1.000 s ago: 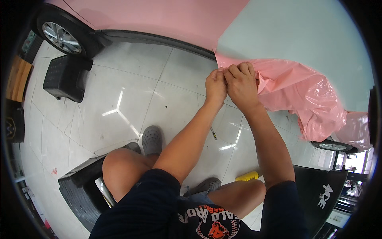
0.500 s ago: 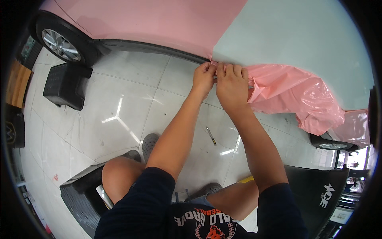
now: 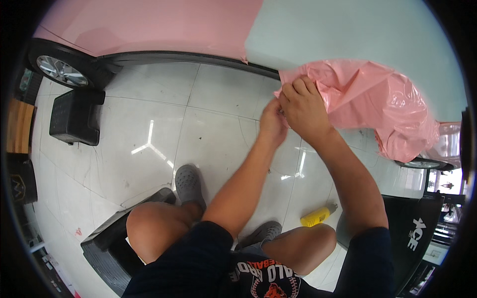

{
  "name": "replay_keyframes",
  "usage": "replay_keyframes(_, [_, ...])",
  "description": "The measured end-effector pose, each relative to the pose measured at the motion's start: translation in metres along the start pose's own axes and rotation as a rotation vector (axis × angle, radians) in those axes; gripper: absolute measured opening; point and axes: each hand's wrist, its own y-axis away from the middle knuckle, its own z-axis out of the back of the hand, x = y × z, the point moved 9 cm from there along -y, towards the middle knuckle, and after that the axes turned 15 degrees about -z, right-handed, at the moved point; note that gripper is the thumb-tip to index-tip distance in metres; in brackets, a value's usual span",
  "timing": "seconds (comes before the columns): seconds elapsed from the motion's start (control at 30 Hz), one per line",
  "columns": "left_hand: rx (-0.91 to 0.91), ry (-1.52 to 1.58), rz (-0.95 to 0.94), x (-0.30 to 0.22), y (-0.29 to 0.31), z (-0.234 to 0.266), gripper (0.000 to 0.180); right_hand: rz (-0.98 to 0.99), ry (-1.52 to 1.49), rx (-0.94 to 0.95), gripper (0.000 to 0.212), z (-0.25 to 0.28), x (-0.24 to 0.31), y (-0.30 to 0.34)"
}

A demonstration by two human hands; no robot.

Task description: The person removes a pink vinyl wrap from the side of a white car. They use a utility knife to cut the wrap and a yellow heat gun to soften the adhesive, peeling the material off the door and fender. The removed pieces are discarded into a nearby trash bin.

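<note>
A loose, crumpled sheet of glossy pink film [image 3: 357, 94] hangs from the lower side of a car. Pale grey-blue paintwork [image 3: 348, 30] shows bare above it, while smooth pink covering [image 3: 164, 25] lies on the panel to the left. My right hand [image 3: 304, 102] is closed on the sheet's left end, its fingers curled over the gathered edge. Just below and touching it, my left hand [image 3: 272, 121] pinches the same bunched edge; its fingertips are partly hidden. A small pink tag of film [image 3: 245, 60] sticks out at the dark sill [image 3: 189, 58].
A black step stool [image 3: 74, 116] stands by the car's wheel [image 3: 62, 69] at left. On the tiled floor lies a yellow bottle [image 3: 318, 217] near my right knee. A black bucket-like container [image 3: 392, 228] is at right. Another black stool [image 3: 112, 248] is beside my left leg.
Both hands have moved right and slightly down with the film's edge, pulling it away from the sill. More bare paintwork and sill show. The yellow bottle has come into fuller view.
</note>
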Motion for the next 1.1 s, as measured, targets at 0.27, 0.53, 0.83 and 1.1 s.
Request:
replay_keyframes(0.27, [0.171,-0.743,-0.173,-0.100,-0.018,-0.045,0.044,-0.151,-0.170,-0.073,0.022,0.022,0.004,0.004])
replay_keyframes(0.53, [-0.114,-0.950,-0.114,-0.073,-0.012,-0.066,0.032,-0.936,-0.927,-0.285,0.048,0.089,-0.101,0.124])
replay_keyframes(0.83, [0.110,-1.487,-0.632,-0.079,-0.002,-0.086,0.048,-1.237,-1.643,-0.175,0.052,-0.012,-0.127,0.119])
replay_keyframes(1.1, [0.090,-1.272,-0.526,-0.035,0.029,-0.059,0.043,-1.233,-1.237,0.021,0.027,0.094,-0.130,0.200])
